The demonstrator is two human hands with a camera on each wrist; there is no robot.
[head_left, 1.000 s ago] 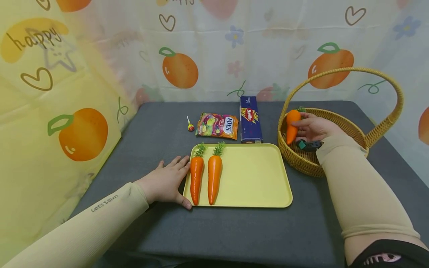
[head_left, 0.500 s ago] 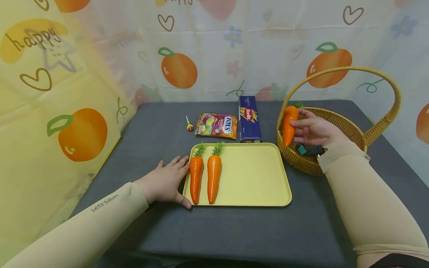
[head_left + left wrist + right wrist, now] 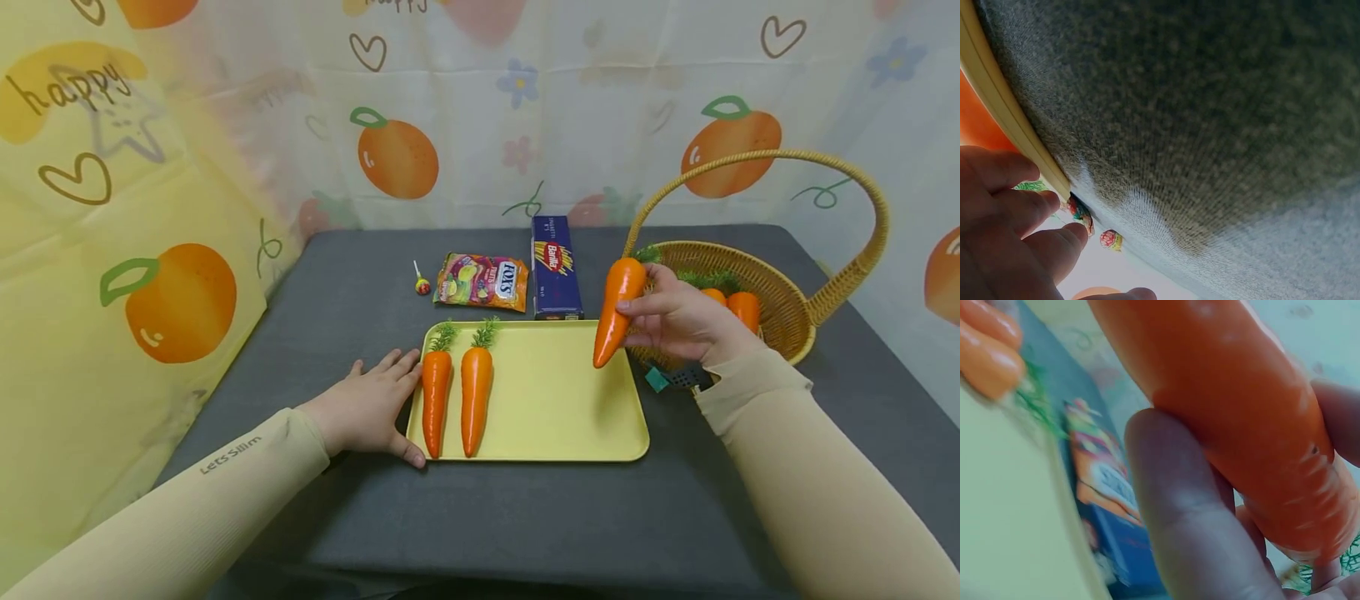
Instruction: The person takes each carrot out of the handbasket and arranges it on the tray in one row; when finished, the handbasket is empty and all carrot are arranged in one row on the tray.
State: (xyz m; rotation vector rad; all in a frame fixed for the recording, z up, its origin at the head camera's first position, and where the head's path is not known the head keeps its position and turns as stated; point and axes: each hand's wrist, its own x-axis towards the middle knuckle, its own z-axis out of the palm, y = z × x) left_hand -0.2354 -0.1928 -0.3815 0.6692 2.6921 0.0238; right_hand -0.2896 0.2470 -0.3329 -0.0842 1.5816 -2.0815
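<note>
My right hand (image 3: 678, 317) pinches a carrot (image 3: 619, 308) between thumb and fingers, above the right end of a yellow tray (image 3: 562, 392). Its tip slants down and to the left. In the right wrist view, the held carrot (image 3: 1229, 394) fills much of the picture, with the thumb and fingers on opposite sides. Two more carrots, a left one (image 3: 437, 404) and a right one (image 3: 477, 400), lie side by side at the tray's left end, green tops away from me. My left hand (image 3: 367, 408) rests with spread fingers at the tray's left edge.
A wicker basket (image 3: 795, 329) with a tall handle stands at the right, with several carrots (image 3: 742, 308) inside. Behind the tray lie a lollipop (image 3: 422, 285), a FOX'S candy bag (image 3: 480, 282) and a blue Barilla spaghetti box (image 3: 558, 279). A printed curtain hangs behind the table.
My right hand has lifted the carrot out of the basket and carried it left and toward me, over the tray's right end. Carrots inside the basket now show. My left hand stays put.
</note>
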